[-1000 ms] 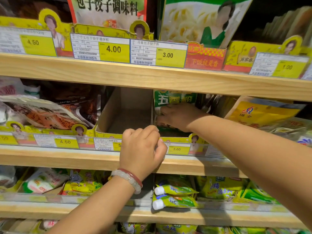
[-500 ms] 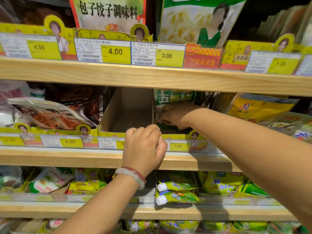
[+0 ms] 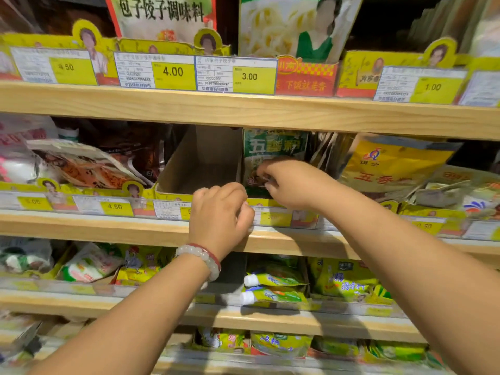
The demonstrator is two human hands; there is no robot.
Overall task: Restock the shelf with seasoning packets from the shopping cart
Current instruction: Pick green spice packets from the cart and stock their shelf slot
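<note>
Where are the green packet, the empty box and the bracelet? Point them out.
green packet [image 3: 274, 147]: head view, on its upper front by the white lettering.
empty box [image 3: 201, 169]: head view, on its bare cardboard floor.
bracelet [image 3: 201, 256]: head view, on the pale beads at the wrist.

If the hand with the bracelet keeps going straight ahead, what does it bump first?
Probably the front lip of the empty cardboard tray, right ahead of the left hand. Depth is hard to judge; it may already be touching.

Warm light, dim recesses — blurred, bowed edges
</note>
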